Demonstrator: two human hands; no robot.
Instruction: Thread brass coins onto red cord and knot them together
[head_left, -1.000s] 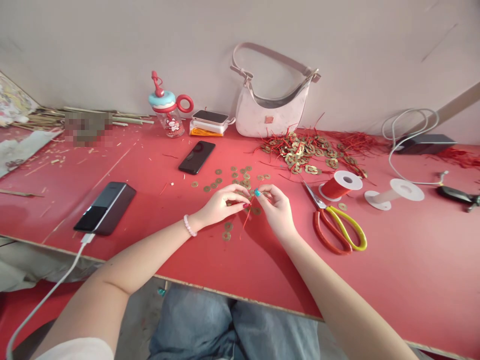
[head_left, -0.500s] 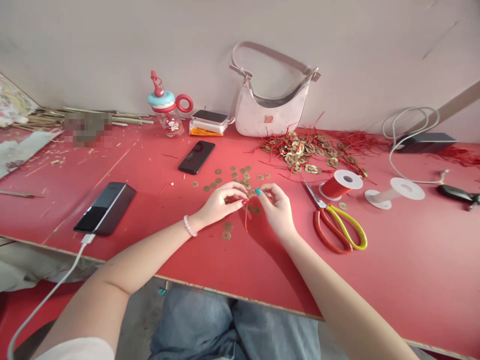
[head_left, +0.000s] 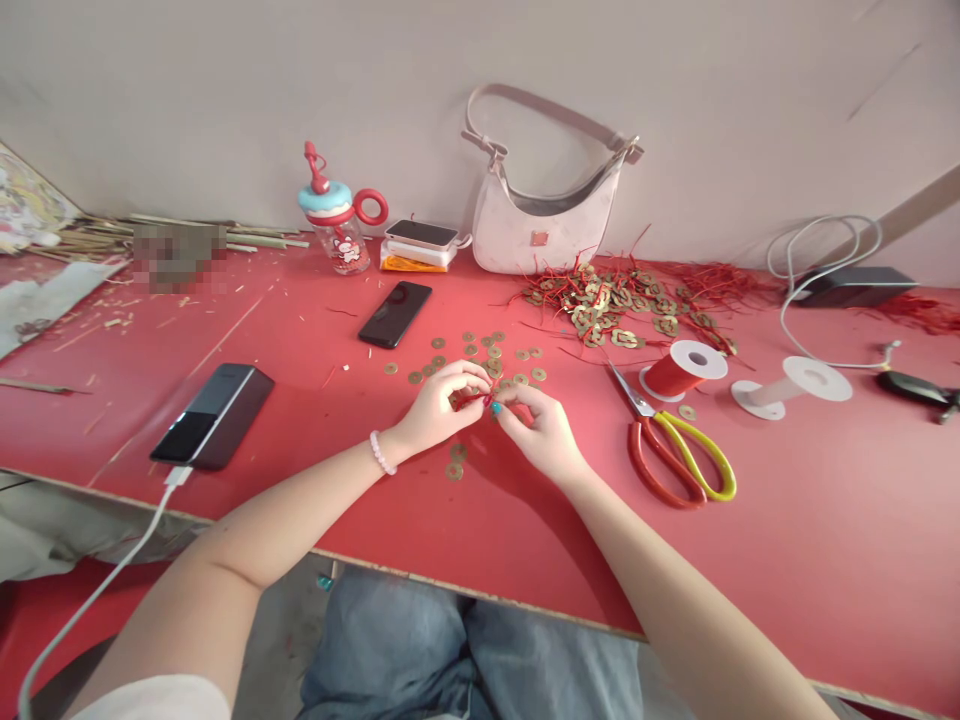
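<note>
My left hand (head_left: 453, 402) and my right hand (head_left: 541, 426) meet over the red table, fingertips pinched close together. Between them runs a thin red cord (head_left: 470, 399), partly covered by the fingers. Whether a coin is also held there is hidden. Round brass coins with a hole (head_left: 494, 352) lie scattered just beyond the hands, and two more coins (head_left: 454, 471) lie nearer the front edge. To the right rest scissors (head_left: 670, 455) with one red and one yellow handle, blades pointing away, beside a spool of red cord (head_left: 673, 374).
Behind the coins, a pile of corded coins (head_left: 622, 305) sits before a pale handbag (head_left: 540, 235). A black phone (head_left: 395, 314), a cup with a straw (head_left: 345, 235) and a cabled power bank (head_left: 214, 415) stand leftward. An almost bare spool (head_left: 795, 385) is at right.
My right hand has shifted slightly left and down, its fingertips now against those of my left hand. The cord end that hung below the fingers no longer shows there.
</note>
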